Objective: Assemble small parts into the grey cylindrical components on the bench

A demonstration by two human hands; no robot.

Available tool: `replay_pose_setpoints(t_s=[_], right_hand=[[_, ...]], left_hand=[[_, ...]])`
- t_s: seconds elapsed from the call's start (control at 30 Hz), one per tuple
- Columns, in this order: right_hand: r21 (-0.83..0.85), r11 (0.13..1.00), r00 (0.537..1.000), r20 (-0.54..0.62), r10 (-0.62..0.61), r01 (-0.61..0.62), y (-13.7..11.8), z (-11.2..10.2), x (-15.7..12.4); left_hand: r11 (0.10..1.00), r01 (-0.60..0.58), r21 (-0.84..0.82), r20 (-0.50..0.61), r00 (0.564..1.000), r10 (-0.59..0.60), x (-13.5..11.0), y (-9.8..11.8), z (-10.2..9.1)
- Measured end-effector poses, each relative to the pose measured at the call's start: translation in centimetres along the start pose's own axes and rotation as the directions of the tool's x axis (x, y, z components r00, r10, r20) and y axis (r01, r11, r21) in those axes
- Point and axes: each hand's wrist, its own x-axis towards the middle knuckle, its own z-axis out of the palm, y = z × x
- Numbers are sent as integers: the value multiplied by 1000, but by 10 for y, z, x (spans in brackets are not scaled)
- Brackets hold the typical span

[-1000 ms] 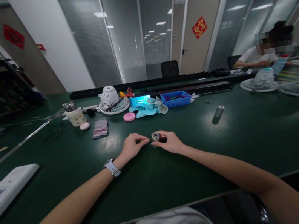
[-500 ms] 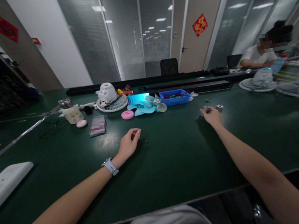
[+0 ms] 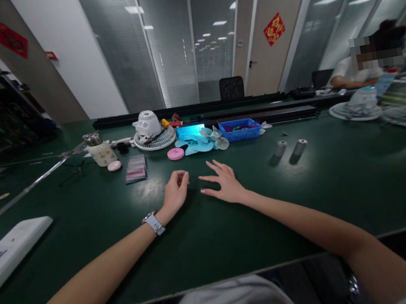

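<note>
Over the middle of the green table, my left hand (image 3: 176,191) is closed, thumb against curled fingers; whatever they hold, if anything, is too small to make out. A watch (image 3: 153,223) is on that wrist. My right hand (image 3: 225,182) is beside it, fingers spread towards the left hand and nothing visible in them. To the right stand two small grey metal cylinders, a left one (image 3: 281,149) and a right one (image 3: 300,147), apart from both hands. A tiny part (image 3: 284,133) lies behind them.
Behind the hands are a pink round disc (image 3: 176,153), blue fan blades (image 3: 201,143), a blue bin (image 3: 240,129) of small parts and a white fan (image 3: 148,130). A bottle (image 3: 100,151) stands left; a white casing (image 3: 12,256) lies nearer. Another person sits far right.
My right hand has let go of the left metal cylinder and moved left, opening its fingers near my left hand. The small dark piece that lay beside my left hand is no longer visible.
</note>
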Motion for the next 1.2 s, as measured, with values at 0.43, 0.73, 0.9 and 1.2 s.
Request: replay_pose_setpoints(t_s=[0.43, 0.73, 0.9, 1.2], right_hand=[[1, 988, 906, -398, 142, -155, 76, -36, -3], [32, 723, 496, -706, 505, -690, 192, -111, -43], [93, 636, 420, -677, 605, -766, 199, -108, -47], [28, 610, 423, -695, 581, -792, 202, -108, -44]], left_hand=[[1000, -12, -23, 22, 1000, 13, 0, 0, 1], [1000, -15, 2, 53, 998, 15, -2, 5, 0], [1000, -16, 11, 54, 998, 15, -1, 3, 0], [999, -45, 22, 77, 996, 43, 0, -2, 1]])
